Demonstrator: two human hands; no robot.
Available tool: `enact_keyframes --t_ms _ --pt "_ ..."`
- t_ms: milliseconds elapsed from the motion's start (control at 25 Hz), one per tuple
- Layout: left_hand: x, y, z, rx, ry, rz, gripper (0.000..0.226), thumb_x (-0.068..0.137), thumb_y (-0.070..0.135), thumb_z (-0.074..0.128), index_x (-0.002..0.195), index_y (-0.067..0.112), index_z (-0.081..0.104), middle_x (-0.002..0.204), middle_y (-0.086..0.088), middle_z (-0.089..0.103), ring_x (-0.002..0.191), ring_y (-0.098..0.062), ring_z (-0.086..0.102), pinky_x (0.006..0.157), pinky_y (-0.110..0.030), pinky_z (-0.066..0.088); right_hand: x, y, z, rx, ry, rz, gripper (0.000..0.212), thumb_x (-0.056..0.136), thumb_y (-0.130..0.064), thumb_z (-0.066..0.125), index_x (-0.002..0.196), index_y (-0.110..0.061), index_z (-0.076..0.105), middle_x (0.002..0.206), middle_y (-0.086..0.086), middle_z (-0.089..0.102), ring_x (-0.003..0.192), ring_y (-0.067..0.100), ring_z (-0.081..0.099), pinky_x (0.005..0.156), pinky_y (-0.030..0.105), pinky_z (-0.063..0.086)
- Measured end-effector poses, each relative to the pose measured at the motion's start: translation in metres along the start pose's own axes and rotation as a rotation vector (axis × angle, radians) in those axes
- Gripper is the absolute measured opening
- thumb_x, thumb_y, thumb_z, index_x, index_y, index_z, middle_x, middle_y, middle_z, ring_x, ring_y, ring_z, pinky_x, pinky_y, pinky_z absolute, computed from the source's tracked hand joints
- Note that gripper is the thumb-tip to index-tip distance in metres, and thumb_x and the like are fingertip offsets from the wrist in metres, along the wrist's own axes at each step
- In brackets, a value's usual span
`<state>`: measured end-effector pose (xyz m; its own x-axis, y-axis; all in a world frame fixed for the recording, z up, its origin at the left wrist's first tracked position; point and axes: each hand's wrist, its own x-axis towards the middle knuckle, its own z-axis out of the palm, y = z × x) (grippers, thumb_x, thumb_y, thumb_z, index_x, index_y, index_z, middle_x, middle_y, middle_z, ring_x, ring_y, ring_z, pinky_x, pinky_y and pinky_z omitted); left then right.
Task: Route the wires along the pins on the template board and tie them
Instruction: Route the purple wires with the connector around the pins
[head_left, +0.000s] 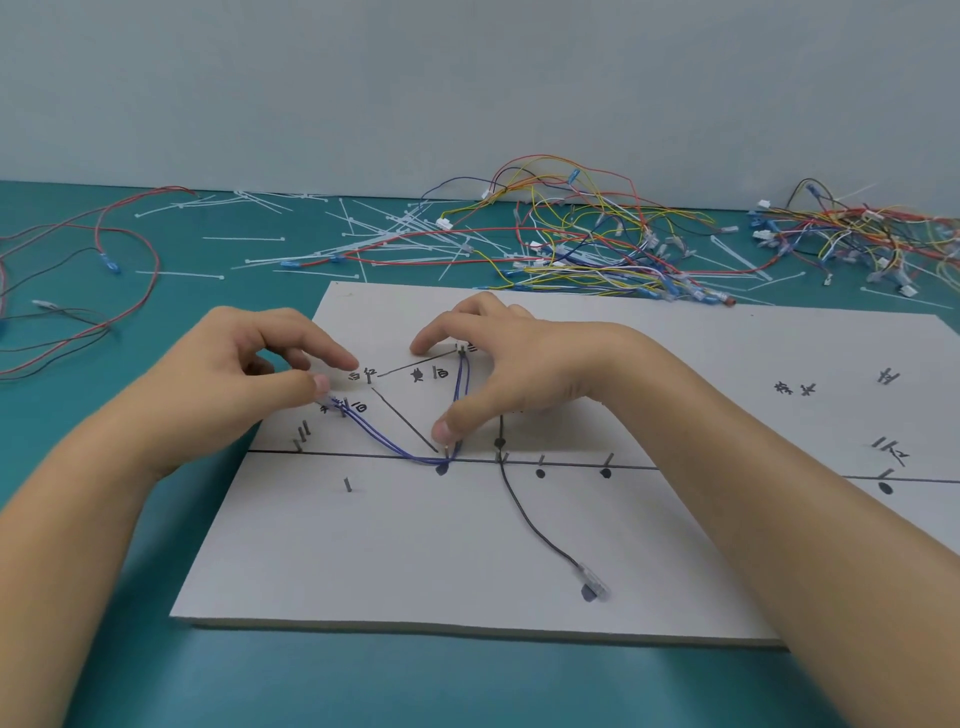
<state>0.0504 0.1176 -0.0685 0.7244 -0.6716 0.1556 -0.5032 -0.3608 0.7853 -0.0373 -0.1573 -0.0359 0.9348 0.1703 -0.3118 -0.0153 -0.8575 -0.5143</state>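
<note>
Right end of the white flat template board (467, 561) cropped. On it, black handwritten marks (795, 388) too small to read, some under the right hand (519, 374). Near its left side, tip of the thin violet wire (458, 395) blurred in the grip of the left hand (234, 374).

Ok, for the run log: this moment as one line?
step: routing blue wire | left hand: pinches wire end | right hand: thumb at lower pin | black wire: end free
</note>
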Motion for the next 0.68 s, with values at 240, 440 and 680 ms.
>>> enact_keyframes --t_ms 240,440,680 --pt "0.001 -0.003 -0.002 0.022 0.063 -0.051 0.042 0.071 0.053 0.067 0.108 0.038 0.079 0.102 -0.002 0.069 0.092 -0.052 0.057 0.089 -0.061 0.052 0.000 -0.001 -0.013 0.103 -0.069 0.037 0.049 0.088 -0.059 0.068 0.134 -0.049 0.054 0.143 -0.015 0.037 0.133 0.012 0.040 0.107 0.034 0.036" --pt "0.003 -0.007 -0.001 0.047 0.101 -0.088 0.043 0.071 0.058 0.066 0.109 0.041 0.077 0.095 0.004 0.071 0.087 -0.040 0.064 0.091 -0.058 0.054 -0.007 0.025 -0.048 0.192 0.275 0.114 0.018 0.090 -0.029 0.071 0.108 -0.031 0.070 0.107 -0.004 0.067 0.089 0.017 0.069 0.068 0.027 0.050" --pt "0.004 -0.007 0.002 0.060 0.101 -0.112 0.046 0.067 0.063 0.065 0.105 0.043 0.077 0.084 0.010 0.072 0.074 -0.028 0.066 0.077 -0.039 0.055 -0.021 0.065 -0.050 0.184 0.118 0.260 0.030 0.083 -0.021 0.083 0.106 -0.033 0.068 0.091 -0.006 0.058 0.079 0.015 0.056 0.069 0.028 0.042"
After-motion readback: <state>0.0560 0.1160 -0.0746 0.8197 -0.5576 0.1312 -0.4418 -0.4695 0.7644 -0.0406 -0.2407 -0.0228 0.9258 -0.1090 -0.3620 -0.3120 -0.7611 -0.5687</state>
